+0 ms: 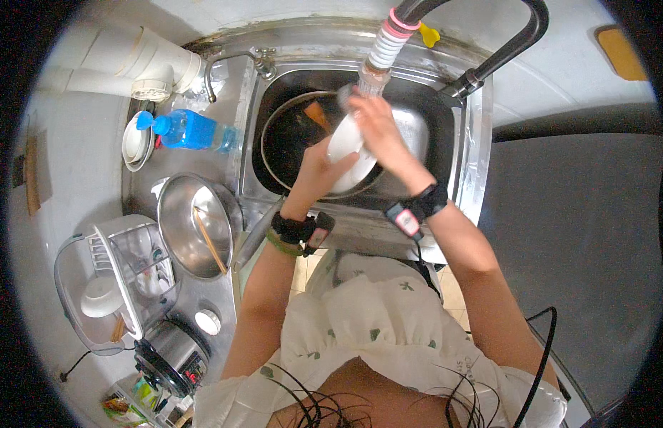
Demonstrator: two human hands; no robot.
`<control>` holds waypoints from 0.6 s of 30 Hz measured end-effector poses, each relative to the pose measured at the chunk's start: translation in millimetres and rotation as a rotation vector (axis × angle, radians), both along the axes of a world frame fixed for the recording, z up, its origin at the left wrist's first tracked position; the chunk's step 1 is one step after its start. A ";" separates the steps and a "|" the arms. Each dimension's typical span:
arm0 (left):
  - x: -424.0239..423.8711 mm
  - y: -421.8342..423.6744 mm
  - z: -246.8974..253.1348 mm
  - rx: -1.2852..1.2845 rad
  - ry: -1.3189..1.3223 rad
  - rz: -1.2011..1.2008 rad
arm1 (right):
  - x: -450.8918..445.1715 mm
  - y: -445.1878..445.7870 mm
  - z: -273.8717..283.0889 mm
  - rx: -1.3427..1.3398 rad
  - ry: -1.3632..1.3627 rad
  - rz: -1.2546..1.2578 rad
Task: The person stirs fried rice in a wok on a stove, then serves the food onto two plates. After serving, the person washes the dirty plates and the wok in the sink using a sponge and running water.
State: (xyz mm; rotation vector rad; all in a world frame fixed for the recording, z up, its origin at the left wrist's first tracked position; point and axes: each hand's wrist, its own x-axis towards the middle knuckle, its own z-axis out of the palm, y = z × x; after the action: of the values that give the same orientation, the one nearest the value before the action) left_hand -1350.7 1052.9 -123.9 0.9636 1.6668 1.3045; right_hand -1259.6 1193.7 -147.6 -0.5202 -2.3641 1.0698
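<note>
Over the sink, my left hand grips a tilted white bowl by its near side, with the thumb across it. My right hand lies against the bowl's far right side, just under the tap's nozzle. A small blurred grey thing shows at the right fingertips; its kind is unclear, and so is whether the fingers grip it. Below the bowl, a dark frying pan sits in the steel sink, its handle sticking out over the near left rim. An orange utensil lies inside the pan.
Left of the sink stand a blue pump bottle, stacked white bowls and a steel basin with chopsticks. Further along are a dish rack, a small white cup and an electric cooker. A grey surface extends rightward.
</note>
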 end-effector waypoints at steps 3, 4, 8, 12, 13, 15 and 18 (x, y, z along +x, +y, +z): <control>-8.0 -2.7 -10.9 -0.017 0.099 -0.015 | -11.1 -40.0 28.2 0.347 0.118 -0.106; -10.5 -3.4 -10.3 -0.034 0.157 -0.028 | -12.0 -36.8 27.4 0.313 0.123 -0.092; -3.5 -3.7 1.1 -0.052 0.062 0.030 | -19.7 5.8 -13.9 -0.354 0.068 -0.013; 6.2 -9.8 21.5 0.009 -0.164 0.167 | -6.3 8.7 -27.3 -0.987 0.164 -0.197; 8.1 -11.8 24.5 0.023 -0.209 0.218 | -4.7 1.5 -22.3 -1.174 0.192 -0.263; 10.8 -15.5 12.9 0.074 -0.231 0.312 | 1.3 -15.7 -11.9 -1.543 0.245 -0.402; 20.4 -5.0 2.9 0.144 -0.244 0.391 | 18.9 -27.0 -103.3 -1.267 0.189 -0.192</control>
State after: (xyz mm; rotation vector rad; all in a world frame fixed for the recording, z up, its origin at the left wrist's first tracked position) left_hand -1330.3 1048.0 -121.0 0.5422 1.6360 1.7440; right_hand -1240.7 1166.7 -250.9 -0.9518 -1.1800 2.2956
